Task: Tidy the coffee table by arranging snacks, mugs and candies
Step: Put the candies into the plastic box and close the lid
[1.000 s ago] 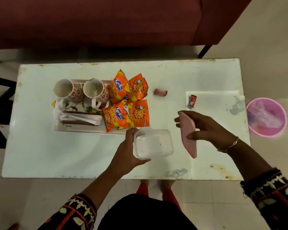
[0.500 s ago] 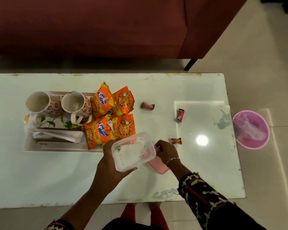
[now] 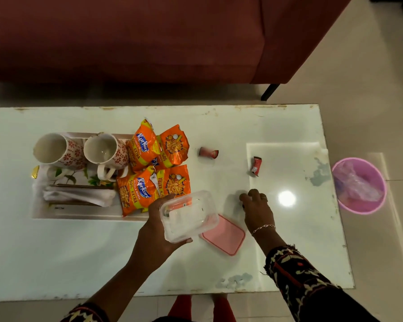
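Observation:
My left hand grips a clear plastic container just above the white coffee table. Its pink lid lies flat on the table right beside it. My right hand is palm-down past the lid, fingertips curled over a small wrapped candy that is hidden under them. Two more red-wrapped candies lie loose further back. Two floral mugs and several orange snack packets sit on a tray at the left.
A folded white napkin lies on the tray in front of the mugs. A pink waste bin stands on the floor off the table's right end. A maroon sofa runs along the far side.
My right hand laid the pink lid on the table, then moved right and forward onto the candy that lay beside it. My left hand kept holding the container.

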